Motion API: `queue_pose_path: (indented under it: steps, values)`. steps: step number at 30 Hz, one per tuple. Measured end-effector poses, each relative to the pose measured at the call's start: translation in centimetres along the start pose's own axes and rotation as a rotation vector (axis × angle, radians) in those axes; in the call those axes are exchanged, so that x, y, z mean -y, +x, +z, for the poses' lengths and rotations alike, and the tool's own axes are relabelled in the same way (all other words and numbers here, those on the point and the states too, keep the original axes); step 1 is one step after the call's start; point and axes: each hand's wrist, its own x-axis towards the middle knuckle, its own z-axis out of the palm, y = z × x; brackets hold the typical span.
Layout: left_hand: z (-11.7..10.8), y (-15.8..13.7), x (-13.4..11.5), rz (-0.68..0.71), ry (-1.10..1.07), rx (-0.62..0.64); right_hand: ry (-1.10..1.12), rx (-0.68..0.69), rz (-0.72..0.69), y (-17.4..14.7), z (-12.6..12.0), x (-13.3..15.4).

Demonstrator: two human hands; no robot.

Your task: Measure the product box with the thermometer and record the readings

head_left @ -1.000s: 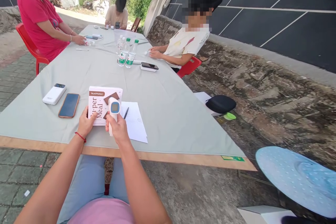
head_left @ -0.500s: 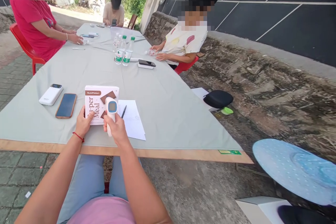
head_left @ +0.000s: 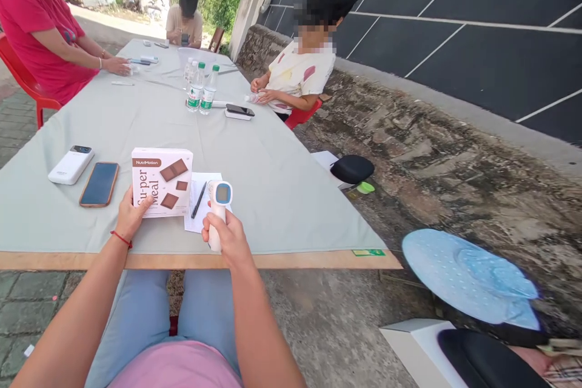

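Note:
My left hand (head_left: 132, 213) grips a white and brown meal box (head_left: 175, 185) by its lower left corner, holding it upright with the printed front towards me. In my right hand (head_left: 230, 234) is a white infrared thermometer (head_left: 219, 218), its small screen facing me and my fingers wrapped round the handle. The thermometer is to the right of the box, apart from it. Behind the thermometer lie white paper sheets (head_left: 193, 225) with a black pen (head_left: 199, 200) on top. Left of the box lie a phone (head_left: 99, 184) and a white power bank (head_left: 71, 165).
Bottles with green caps (head_left: 202, 88) stand mid-table, near a dark phone (head_left: 240, 110) on a white box. People sit along the left (head_left: 45, 30), right (head_left: 302, 76) and far end (head_left: 184, 21). A blue hat (head_left: 468, 276) is beyond the table's right corner.
My right hand has moved the thermometer right and down, away from the front of the box, uncovering its printed pictures. The whole view has shifted a little to the right.

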Motion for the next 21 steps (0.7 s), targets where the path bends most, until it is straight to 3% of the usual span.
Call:
queue_pose_path:
  steps: [8, 15, 21]
  values:
    - [0.0, 0.4, 0.7, -0.023, -0.011, -0.039, -0.236, -0.041, -0.075, -2.4, -0.8, 0.1]
    - [-0.2, 0.6, 0.5, 0.017, -0.018, -0.191, -0.278, -0.036, -0.13, -3.9, -1.0, 1.6]
    - [0.0, 5.2, -0.3, 0.05, -0.001, -0.334, -0.378, -0.114, -0.185, -2.4, -4.1, 1.1]
